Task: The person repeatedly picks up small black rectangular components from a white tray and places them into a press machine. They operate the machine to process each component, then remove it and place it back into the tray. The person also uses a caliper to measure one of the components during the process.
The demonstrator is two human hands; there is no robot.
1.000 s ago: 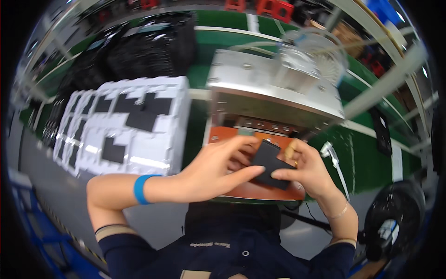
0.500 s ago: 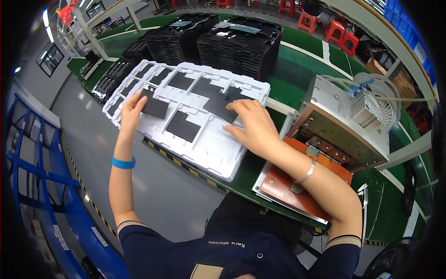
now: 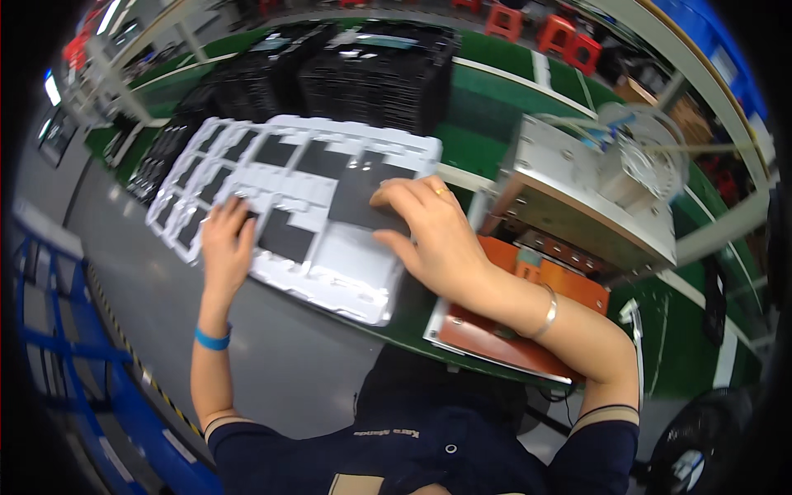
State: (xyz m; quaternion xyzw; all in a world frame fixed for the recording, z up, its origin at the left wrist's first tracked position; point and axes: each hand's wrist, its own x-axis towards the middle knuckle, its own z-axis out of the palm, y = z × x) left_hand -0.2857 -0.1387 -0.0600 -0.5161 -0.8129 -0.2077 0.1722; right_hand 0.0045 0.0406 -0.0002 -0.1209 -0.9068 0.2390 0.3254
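A white moulded tray (image 3: 351, 285) with several compartments lies in front of me, with flat dark grey pieces in many of them. My left hand (image 3: 224, 247) is over the tray's left part, fingers stretched and thumb apart. A bit of a dark piece shows beside its fingertips, mostly hidden and blurred. Right of that hand lies a dark square piece (image 3: 286, 238). My right hand (image 3: 437, 235) is at the tray's right part, fingers bent and thumb apart. Its fingertips are at the edge of a large dark area of pieces (image 3: 356, 196); whether they touch is unclear.
Tall stacks of black trays (image 3: 371, 78) stand behind the white tray. At the right is a metal machine (image 3: 577, 186) with an orange-brown plate (image 3: 503, 342) in front. The green bench (image 3: 412, 330) ends near my body. A blue rack (image 3: 107, 363) stands at lower left.
My left hand no longer visibly holds the dark square piece and is now lower over the tray. My right hand stays by the dark pieces at the tray's right. The whole view has shifted.
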